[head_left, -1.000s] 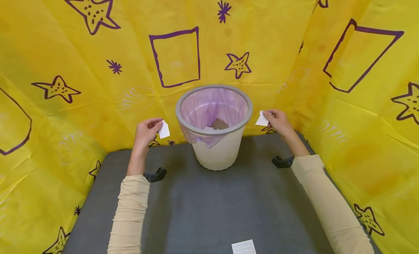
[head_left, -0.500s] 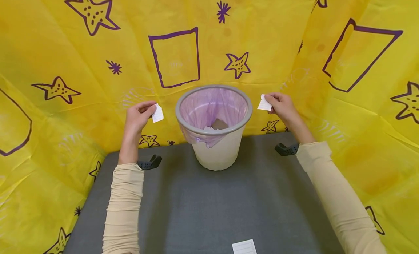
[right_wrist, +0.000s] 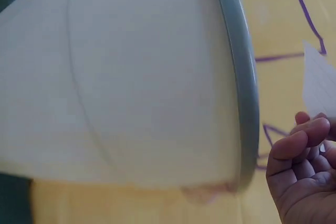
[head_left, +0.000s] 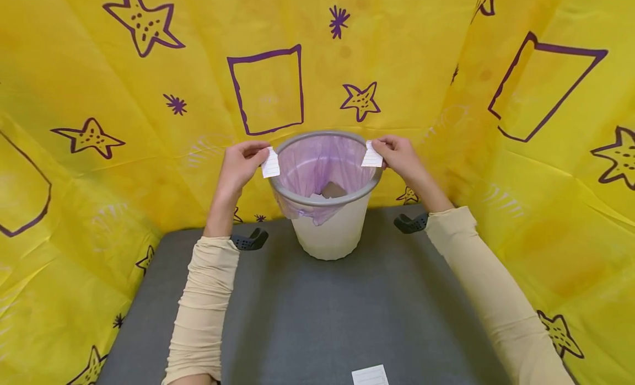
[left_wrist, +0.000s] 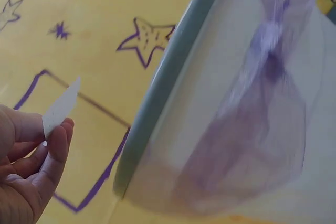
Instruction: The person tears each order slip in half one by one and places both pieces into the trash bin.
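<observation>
My left hand [head_left: 241, 163] pinches a small torn piece of lined white paper [head_left: 270, 163] between thumb and fingers, at the left side of the bin's rim. Another torn paper piece [head_left: 372, 155] is pinched by my right hand [head_left: 398, 155] at the rim's right side. Between the hands stands a cream trash bin [head_left: 331, 239] with a grey rim, lined with a thin purple bag [head_left: 307, 164]. Inside it lie a brown scrap [head_left: 333, 190] and some white paper. Both wrist views show the held pieces above the rim, apart from it.
A lined white paper [head_left: 370, 375] lies at the near edge of the dark grey table [head_left: 317, 313]. Yellow cloth walls [head_left: 198, 54] with purple drawings enclose the table behind and on both sides. A black wrist mount [head_left: 250, 239] sits on each forearm.
Both hands first rose and spread slightly apart, then came inward to the bin's rim, each still pinching its paper piece. The bin and the paper on the table have stayed put.
</observation>
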